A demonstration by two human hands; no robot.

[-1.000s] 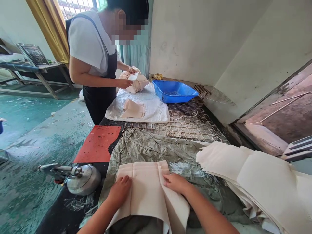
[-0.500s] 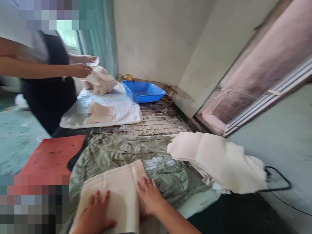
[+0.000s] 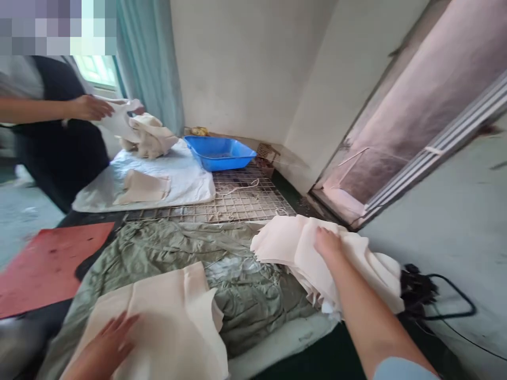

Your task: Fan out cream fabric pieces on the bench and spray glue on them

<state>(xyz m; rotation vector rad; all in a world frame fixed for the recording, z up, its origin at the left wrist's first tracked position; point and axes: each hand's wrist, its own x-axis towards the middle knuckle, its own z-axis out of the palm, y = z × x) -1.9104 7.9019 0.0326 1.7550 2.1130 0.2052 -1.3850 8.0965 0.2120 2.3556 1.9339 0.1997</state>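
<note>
1. From far off, through the head camera, I count two hands of the wearer, one left and one right.
2. My left hand [image 3: 113,340] lies spread out, palm down, on one pale cloth [image 3: 170,311]. It presses on the top and is not closed around anything.
3. That cloth is near the front, on one crumpled green sheet [image 3: 257,301]. Its right edge curls up.
4. My right hand [image 3: 328,244] is on top of one pile [image 3: 283,240] of pale cloths. Its fingers touch the top one. I cannot tell how far open it is, or if it has hold of a cloth.
5. The pile is at the right, well apart from my left hand. It has many layers, too many for me to count.
6. One black handle [image 3: 473,303] sticks out just beside the right end of the pile.
7. One red sheet [image 3: 51,258] is at the left.
8. Farther back I see one wire grid [image 3: 253,203], one blue tub [image 3: 219,155] and one white sheet [image 3: 188,187].
9. The white sheet has one small cloth [image 3: 146,189] and one bundle [image 3: 154,140] on it.
10. One other person [image 3: 59,116] stands at the far left, holding one white piece [image 3: 116,120].
</note>
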